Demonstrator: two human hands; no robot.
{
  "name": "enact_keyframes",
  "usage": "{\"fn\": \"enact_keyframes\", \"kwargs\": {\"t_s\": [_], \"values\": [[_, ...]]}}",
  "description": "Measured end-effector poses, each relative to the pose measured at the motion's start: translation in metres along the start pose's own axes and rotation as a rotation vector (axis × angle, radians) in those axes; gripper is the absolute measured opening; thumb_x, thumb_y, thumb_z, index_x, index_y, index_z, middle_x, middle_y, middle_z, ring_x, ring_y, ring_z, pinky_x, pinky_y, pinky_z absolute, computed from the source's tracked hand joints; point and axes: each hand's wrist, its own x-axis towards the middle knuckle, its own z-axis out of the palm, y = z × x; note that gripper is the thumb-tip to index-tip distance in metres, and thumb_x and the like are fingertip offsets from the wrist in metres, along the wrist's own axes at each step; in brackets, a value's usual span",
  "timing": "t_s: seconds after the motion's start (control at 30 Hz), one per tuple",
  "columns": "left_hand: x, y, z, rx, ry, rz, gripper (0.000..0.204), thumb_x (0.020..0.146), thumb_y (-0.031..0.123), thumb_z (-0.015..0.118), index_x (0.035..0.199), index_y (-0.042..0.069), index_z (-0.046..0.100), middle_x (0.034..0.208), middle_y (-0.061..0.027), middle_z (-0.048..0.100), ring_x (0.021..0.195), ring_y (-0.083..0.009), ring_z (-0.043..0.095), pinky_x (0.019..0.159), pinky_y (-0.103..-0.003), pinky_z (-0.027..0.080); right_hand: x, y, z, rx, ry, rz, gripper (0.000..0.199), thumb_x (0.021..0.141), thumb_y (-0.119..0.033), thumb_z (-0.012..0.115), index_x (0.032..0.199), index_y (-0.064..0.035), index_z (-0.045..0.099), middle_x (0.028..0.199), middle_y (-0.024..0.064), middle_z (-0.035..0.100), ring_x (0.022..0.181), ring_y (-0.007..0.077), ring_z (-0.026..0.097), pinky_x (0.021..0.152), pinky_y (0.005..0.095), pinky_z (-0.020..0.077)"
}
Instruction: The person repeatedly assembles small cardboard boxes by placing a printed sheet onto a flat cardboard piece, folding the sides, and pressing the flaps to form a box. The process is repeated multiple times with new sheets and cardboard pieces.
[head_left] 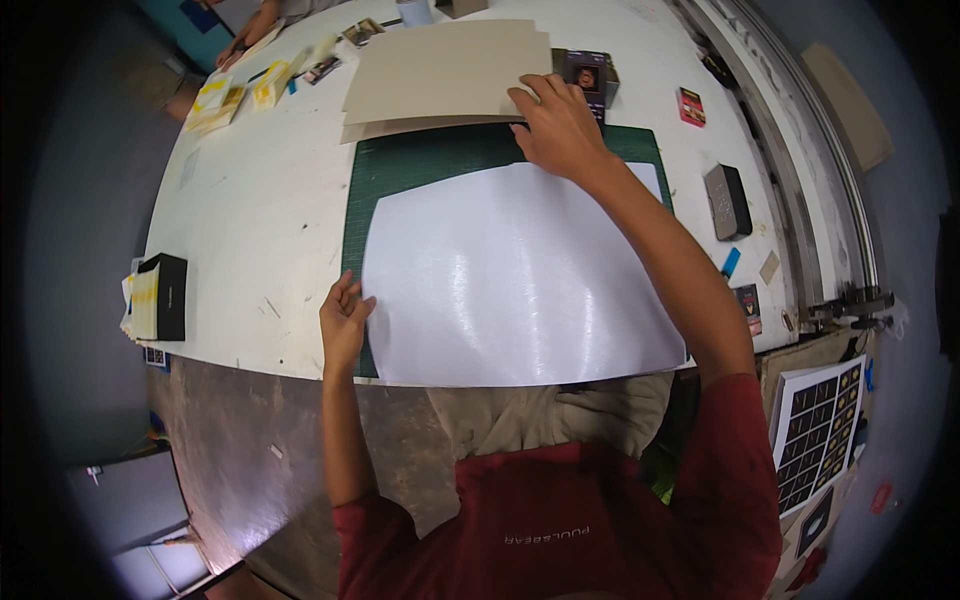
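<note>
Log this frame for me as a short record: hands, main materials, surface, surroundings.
Left hand: at the left edge of the white sheet; grip unclear
Right hand: at the near right corner of the beige boards; grip unclear
White sheet: glossy, lying over the green cutting mat
Beige boards: overlapping, beyond the sheet
Surface: white table
Table, right side: small red box
Table, left edge: black open box
Others: another person's hand, far left
</note>
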Motion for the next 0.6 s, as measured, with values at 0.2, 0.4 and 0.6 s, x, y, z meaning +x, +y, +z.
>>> {"fn": "enact_keyframes", "kwargs": {"t_s": [0.2, 0.4, 0.6], "values": [[-0.012, 0.009, -0.007, 0.154, 0.132, 0.140, 0.061, 0.088, 0.010, 0.069, 0.141, -0.006, 0.043, 0.137, -0.0231, 0.052, 0.125, -0.0277, 0.053, 0.102, -0.036, 0.046, 0.009, 0.005, 0.011, -0.363, -0.083, -0.067, 0.022, 0.073, -0.009, 0.066, 0.095, -0.0034, 0.070, 0.099, 0.0124, 0.068, 0.092, 0.0256, 0.064, 0.077, 0.0389, 0.0479], [-0.016, 0.011, 0.005, 0.068, 0.047, 0.172, 0.052, 0.091, 0.008, 0.068, 0.136, -0.006, 0.047, 0.133, -0.0209, 0.056, 0.122, -0.0260, 0.056, 0.102, -0.034, 0.047, -0.002, 0.019, -0.063, 0.189, 0.276, 0.303, 0.014, 0.087, -0.013, 0.070, 0.095, -0.0014, 0.069, 0.082, 0.0123, 0.068, 0.070, 0.0251, 0.069, 0.061, 0.0370, 0.0567], [0.005, 0.030, 0.049, -0.015, -0.058, 0.280, 0.046, 0.090, 0.010, 0.071, 0.130, -0.006, 0.054, 0.126, -0.0204, 0.062, 0.115, -0.0269, 0.061, 0.100, -0.037, 0.048, -0.027, 0.060, -0.148, 0.771, 0.652, 0.793, 0.026, 0.091, -0.004, 0.068, 0.116, -0.0010, 0.062, 0.089, 0.0046, 0.063, 0.083, 0.0111, 0.067, 0.064, 0.0245, 0.0601]]}}
